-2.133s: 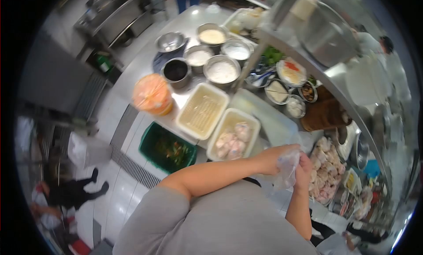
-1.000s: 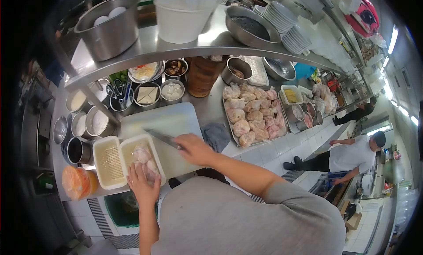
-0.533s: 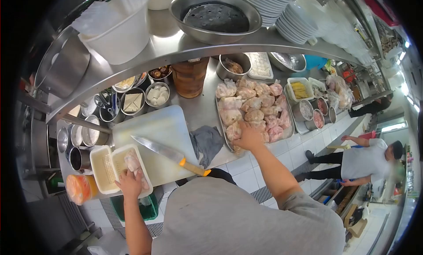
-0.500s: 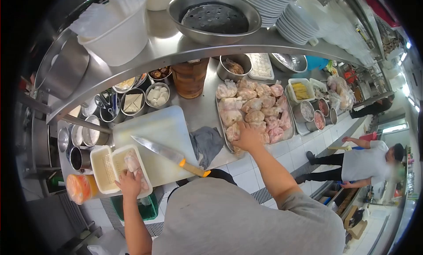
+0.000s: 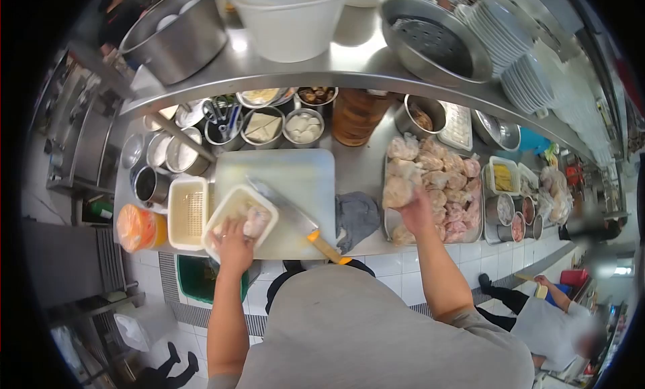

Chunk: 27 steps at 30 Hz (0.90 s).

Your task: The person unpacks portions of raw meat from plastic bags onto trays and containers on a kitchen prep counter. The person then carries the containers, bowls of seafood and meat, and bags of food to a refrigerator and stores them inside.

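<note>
White tub (image 5: 236,202) has swung askew, lying beneath the left hand (image 5: 235,244).

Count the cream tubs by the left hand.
2: one tub under the left hand, holding meat pieces; another tub directly to its left. Any nested underneath would be hidden.

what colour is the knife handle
The knife handle is tan with orange ends, best seen in the head view.

Pale, bagged meat portions (image 5: 455,181) crowd a shallow metal tray (image 5: 392,221); similar lumps (image 5: 257,221) lie in a cream tub (image 5: 232,204) overlapping the cutting board's (image 5: 299,174) left edge.
</note>
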Motion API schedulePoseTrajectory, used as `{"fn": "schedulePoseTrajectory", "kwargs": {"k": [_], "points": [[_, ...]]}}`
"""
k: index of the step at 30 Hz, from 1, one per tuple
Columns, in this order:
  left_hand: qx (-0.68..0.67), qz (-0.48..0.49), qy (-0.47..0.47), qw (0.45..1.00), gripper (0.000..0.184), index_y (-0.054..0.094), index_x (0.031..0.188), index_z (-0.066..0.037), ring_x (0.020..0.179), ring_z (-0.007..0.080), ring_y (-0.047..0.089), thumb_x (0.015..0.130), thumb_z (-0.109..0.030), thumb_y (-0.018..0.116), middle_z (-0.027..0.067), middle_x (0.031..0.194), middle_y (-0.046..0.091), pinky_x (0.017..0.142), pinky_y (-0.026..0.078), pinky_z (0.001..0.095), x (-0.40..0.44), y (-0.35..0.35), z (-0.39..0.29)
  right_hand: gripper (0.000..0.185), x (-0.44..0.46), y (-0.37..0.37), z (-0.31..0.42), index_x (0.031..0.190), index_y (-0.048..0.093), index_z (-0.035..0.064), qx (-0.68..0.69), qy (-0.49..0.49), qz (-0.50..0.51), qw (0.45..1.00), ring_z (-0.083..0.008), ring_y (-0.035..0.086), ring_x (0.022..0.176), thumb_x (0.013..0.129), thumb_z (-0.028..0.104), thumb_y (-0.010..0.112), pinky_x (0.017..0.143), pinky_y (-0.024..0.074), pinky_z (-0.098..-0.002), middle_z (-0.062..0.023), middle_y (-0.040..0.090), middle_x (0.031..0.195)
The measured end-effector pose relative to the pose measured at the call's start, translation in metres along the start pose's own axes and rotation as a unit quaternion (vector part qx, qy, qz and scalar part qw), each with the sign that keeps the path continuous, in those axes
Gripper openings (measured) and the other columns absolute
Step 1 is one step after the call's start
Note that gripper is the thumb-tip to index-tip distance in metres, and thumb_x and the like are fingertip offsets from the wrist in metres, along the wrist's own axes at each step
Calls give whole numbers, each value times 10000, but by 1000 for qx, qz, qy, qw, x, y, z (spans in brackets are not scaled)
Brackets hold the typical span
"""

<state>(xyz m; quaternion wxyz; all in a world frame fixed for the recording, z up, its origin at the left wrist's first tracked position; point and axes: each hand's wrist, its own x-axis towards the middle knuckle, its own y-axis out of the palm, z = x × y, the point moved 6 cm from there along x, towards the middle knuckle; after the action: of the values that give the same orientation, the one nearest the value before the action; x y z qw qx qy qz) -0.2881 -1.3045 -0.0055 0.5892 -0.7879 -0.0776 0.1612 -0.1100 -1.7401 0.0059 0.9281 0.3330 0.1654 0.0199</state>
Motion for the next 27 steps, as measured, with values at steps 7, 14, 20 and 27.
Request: {"fn": "schedulePoseTrajectory", "kwargs": {"k": [7,14,20,27], "points": [[-33,-28,144,989,525,660,1234,-151,1449,308,352,752,48,596,62,1308,602,1163,64,710,-8,-8,-10,581,-12,205,-115,1339,525,80,-297,24,274,914,-168,667,954,814,77,774,797,595,-348,-68,656,1139],[-17,-140,169,976,431,698,1114,-107,1323,323,483,728,41,577,89,1215,640,1183,115,664,-15,-4,-3,567,-39,271,-225,1304,562,47,-508,-164,355,767,-353,621,1102,769,113,739,936,509,-429,-174,618,1201],[-44,-121,181,975,354,666,1050,-73,1275,327,510,714,-3,579,91,1119,631,1192,136,638,-27,-3,1,476,-40,263,-251,1216,629,61,-701,-153,355,599,-382,610,1095,758,146,726,902,505,-431,-164,623,1146],[-94,-132,216,963,440,576,1156,-67,1369,349,438,719,-20,566,113,1215,596,1194,135,624,-25,-6,8,490,-63,267,-242,1222,612,0,-809,-178,284,483,-359,501,1250,834,294,671,1013,400,-505,-176,570,1308]]}}
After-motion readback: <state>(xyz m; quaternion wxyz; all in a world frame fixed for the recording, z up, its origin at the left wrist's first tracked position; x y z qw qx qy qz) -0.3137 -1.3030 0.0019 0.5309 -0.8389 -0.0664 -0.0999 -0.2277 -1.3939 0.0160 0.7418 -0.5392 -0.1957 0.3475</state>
